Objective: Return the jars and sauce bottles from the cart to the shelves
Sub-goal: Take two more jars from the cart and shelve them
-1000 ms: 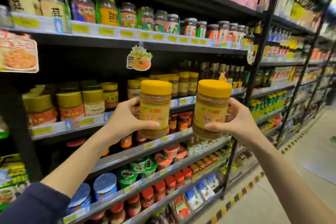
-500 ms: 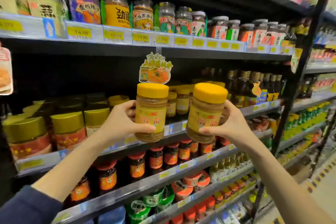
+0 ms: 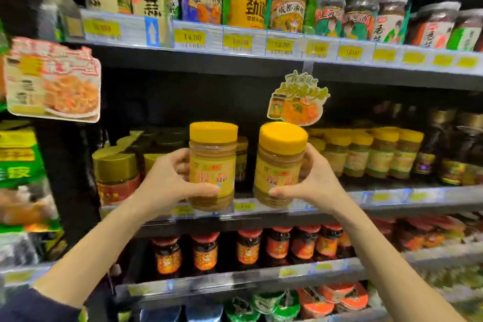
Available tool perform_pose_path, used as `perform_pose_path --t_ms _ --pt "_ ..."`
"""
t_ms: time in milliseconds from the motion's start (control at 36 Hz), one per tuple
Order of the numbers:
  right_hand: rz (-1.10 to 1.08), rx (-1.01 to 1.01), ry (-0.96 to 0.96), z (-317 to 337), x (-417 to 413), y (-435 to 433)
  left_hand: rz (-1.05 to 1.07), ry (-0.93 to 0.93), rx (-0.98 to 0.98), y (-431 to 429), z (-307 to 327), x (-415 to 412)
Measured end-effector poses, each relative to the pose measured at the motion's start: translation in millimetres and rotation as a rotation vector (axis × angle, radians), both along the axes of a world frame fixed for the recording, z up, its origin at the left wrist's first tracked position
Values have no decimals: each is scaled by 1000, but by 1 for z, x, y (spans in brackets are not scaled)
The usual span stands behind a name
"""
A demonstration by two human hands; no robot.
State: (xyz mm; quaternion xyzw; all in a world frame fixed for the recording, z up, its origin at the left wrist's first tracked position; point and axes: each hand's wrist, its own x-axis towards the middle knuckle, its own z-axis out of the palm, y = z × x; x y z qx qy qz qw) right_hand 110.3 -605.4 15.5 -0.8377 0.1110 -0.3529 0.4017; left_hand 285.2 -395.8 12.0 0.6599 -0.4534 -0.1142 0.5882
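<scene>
Two alike jars with yellow lids and yellow labels are held up in front of the middle shelf (image 3: 392,198). My left hand (image 3: 170,183) grips the left jar (image 3: 213,162) from its left side, thumb across the lower front. My right hand (image 3: 311,180) grips the right jar (image 3: 281,162) from its right side; this jar tilts slightly left. Both jars hang just in front of the shelf's edge, their bases level with the price strip. Behind them, to the right, stand matching yellow-lidded jars (image 3: 381,154). The cart is out of view.
Gold-lidded jars (image 3: 116,178) stand left on the same shelf, dark bottles (image 3: 452,149) at its right. A shelf of mixed jars (image 3: 245,0) runs above, with a hanging promo tag (image 3: 298,99). Red-lidded jars (image 3: 247,246) fill the shelf below. A promo card (image 3: 52,81) sticks out at left.
The view has closed in on the shelves and turned left. Both jars have moved forward to the middle shelf's edge, closer to each other.
</scene>
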Motion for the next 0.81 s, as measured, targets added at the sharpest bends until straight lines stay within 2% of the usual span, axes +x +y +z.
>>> perform_pose_path --t_ms 361,583,806 --pt "132 38 124 -7 81 -21 188 28 -19 30 -2 15" --pt "113 30 279 -17 96 -29 237 52 -10 29 -9 14" --pt "191 14 368 -28 109 -35 239 49 -6 25 -11 7"
